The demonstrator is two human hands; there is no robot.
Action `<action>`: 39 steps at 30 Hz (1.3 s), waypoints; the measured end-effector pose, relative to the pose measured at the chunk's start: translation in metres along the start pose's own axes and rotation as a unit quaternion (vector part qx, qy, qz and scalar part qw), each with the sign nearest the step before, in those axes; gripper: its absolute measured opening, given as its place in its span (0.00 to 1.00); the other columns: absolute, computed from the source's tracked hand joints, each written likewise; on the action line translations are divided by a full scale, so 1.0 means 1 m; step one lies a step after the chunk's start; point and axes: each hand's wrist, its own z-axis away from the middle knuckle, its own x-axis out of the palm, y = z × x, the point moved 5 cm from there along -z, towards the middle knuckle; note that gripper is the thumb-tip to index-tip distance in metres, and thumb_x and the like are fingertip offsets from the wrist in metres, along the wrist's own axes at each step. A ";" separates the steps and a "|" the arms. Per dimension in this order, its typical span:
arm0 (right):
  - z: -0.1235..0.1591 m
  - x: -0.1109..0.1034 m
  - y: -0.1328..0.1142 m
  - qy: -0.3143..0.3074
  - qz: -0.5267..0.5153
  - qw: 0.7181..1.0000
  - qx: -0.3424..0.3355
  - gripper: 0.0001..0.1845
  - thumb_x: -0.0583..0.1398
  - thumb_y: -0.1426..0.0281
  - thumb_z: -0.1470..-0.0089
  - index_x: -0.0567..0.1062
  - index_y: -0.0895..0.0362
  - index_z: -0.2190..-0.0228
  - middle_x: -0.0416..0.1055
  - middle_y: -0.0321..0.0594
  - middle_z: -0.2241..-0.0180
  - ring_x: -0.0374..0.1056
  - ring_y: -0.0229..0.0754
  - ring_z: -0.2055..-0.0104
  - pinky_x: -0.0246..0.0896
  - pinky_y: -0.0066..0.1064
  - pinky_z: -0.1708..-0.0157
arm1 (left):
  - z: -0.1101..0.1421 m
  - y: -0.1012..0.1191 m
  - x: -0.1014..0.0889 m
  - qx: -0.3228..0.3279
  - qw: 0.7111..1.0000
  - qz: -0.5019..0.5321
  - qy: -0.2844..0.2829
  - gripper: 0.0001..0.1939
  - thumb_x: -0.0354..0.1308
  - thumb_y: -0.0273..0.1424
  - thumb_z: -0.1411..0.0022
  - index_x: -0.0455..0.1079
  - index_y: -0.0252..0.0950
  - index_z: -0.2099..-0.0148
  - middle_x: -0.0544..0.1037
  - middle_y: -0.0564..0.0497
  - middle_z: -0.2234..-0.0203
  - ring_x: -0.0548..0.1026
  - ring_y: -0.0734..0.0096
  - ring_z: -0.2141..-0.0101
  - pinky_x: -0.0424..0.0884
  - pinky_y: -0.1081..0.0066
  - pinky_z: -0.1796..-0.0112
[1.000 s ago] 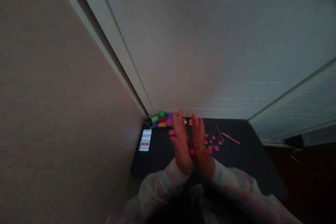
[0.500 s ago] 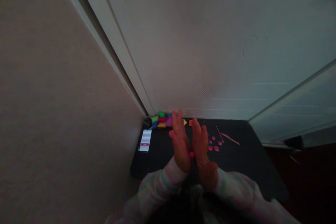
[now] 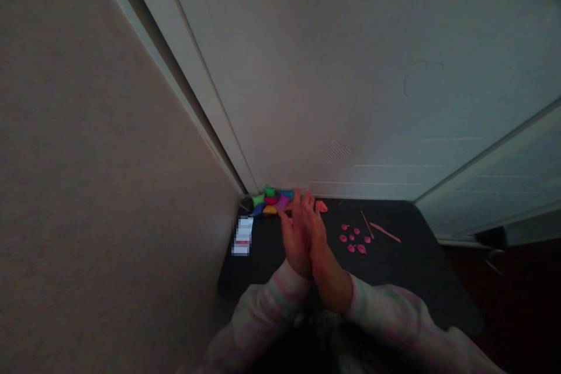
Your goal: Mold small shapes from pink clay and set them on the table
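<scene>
Over the dark table, my left hand (image 3: 298, 245) and my right hand (image 3: 322, 260) are pressed palm to palm, fingers stretched out and pointing away from me. The small pink clay ball between the palms is hidden now. Flat pink clay pieces (image 3: 361, 249), several of them small and petal-like, lie on the table to the right of my hands. Beside them rest a thin pink stick tool (image 3: 367, 224) and a flat pink modelling tool (image 3: 385, 232). Another bit of pink shows just behind my left hand, partly covered.
Colourful clay packets (image 3: 270, 210) are bunched at the back left of the black table (image 3: 403, 280). An orange lump (image 3: 321, 206) sits behind my hands. A phone (image 3: 242, 236) lies at the left edge. A white panel (image 3: 372, 82) rises behind the table; a wall (image 3: 109, 187) flanks it.
My palms have come together, covering the pink ball that showed between them. My right hand has shifted left, uncovering more of the pink pieces and the orange lump.
</scene>
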 end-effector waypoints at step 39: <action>0.031 -0.043 0.024 -0.125 -0.465 0.844 0.237 0.19 0.59 0.67 0.53 0.70 0.56 0.57 0.68 0.44 0.52 0.59 0.46 0.47 0.49 0.41 0.47 | 0.000 0.001 0.003 -0.105 0.991 0.065 -0.052 0.36 0.33 0.54 0.45 0.69 0.31 0.56 0.75 0.39 0.63 0.66 0.56 0.51 0.54 0.59 0.49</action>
